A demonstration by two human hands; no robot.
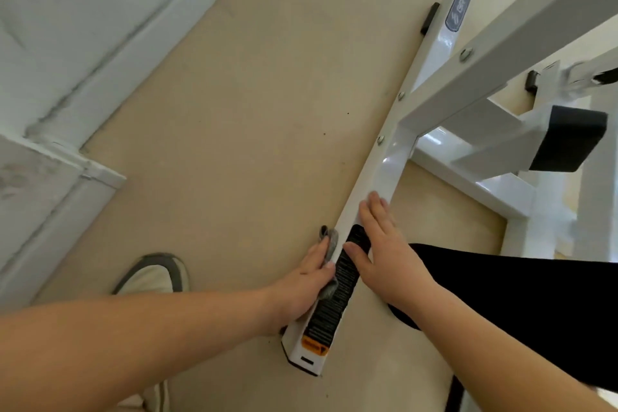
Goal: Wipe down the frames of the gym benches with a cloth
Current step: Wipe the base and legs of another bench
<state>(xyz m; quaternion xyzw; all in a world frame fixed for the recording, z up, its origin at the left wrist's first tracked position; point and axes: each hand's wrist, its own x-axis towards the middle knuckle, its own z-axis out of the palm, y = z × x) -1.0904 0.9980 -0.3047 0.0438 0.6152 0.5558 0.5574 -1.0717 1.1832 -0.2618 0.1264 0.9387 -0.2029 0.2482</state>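
Currently the left hand (306, 281) is gripping the grey cloth (329, 244) and pressing it against the left side face of the white base bar (394, 170), close to the bar's near end. The cloth is bunching out at both ends of the grip. Judgement: holding it wadded like this is letting the hand run the cloth along the bar's left edge, the face that is hardest to reach from above.

The right hand (384, 244) is lying open, fingers straight, flat on the bar's top face and partly covering the black warning label (337, 298). It is holding nothing. Judgement: it is acting as a brace, taking body weight while the person is bending low over the floor (250, 110).

The bar is resting on the floor, running from the near end toward the far end with the brand badge (459, 7). A shoe (157, 274) is standing to the left of the bar, well apart from it.

Hard to make out:
- Most of the cloth is sitting under the left palm, so its size and fold are not showing.
- The bar's underside and right face are hidden.
- The label print is too fine to read.
- The black pad (568, 140) and the upper frame are blurring and running off the right edge.
- Dirt on the bar is not discernible.
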